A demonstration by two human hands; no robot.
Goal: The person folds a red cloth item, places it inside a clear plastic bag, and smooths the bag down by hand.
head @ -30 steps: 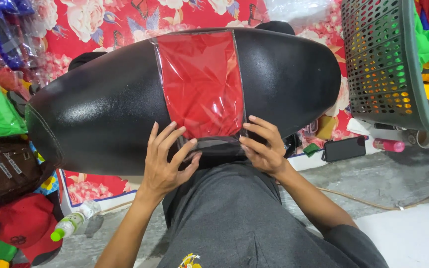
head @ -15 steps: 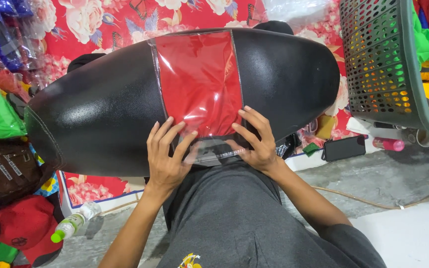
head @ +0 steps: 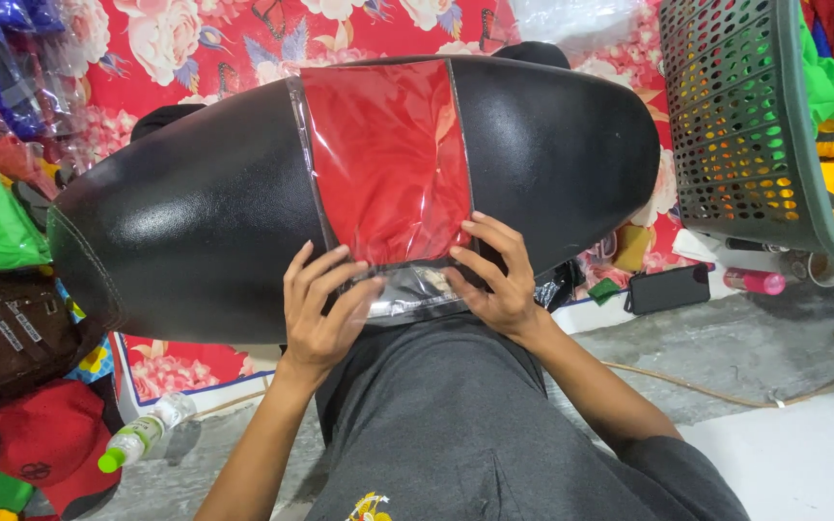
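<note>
Since a moment ago both hands have slid a little toward each other along the lower edge of the plastic bag (head: 386, 164), and the seat (head: 195, 232) sits as it did. The left hand (head: 319, 311) lies flat with fingers spread on the clear flap, pressing it against the seat; the right hand (head: 496, 275) presses the same flap with fingers bent, thumb tucked under. Neither hand is closed around anything.

The bag is clear and glossy with red cloth folded inside, draped across the middle of the long black seat, which rests on the person's lap. The flap's end is hidden under the palms. A green basket (head: 736, 125) is cut off at the right edge.
</note>
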